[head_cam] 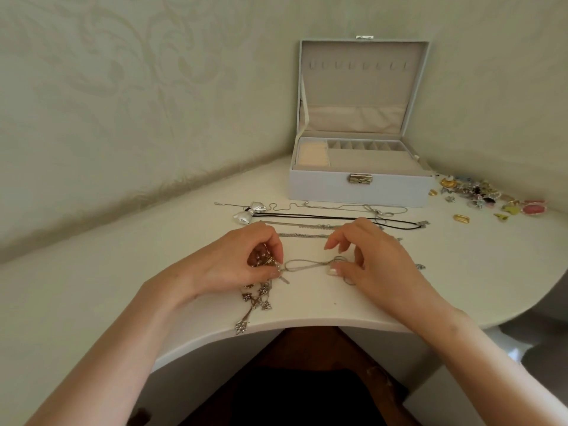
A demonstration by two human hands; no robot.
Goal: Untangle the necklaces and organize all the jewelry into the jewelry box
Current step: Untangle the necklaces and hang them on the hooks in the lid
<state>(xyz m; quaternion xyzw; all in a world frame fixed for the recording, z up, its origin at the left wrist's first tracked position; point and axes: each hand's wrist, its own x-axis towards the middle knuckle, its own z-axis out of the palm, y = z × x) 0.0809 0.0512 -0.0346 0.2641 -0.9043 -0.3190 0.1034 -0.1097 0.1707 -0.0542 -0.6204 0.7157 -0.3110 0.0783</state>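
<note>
Straightened necklaces lie before the open jewelry box; loose jewelry pieces right of it.

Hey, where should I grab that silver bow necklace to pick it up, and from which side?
Probably pinch the bow at its narrow centre knot, coming from above and from the left. It lies flat at the left end of its black cord, with bare table on that side; other chains crowd its right.

A single view is given, taken from the person's head and aimed forward and down across the white table. The left hand, the right hand and the tangled necklaces are caught close, below centre; the open jewelry box is seen farther back, against the wall
</note>
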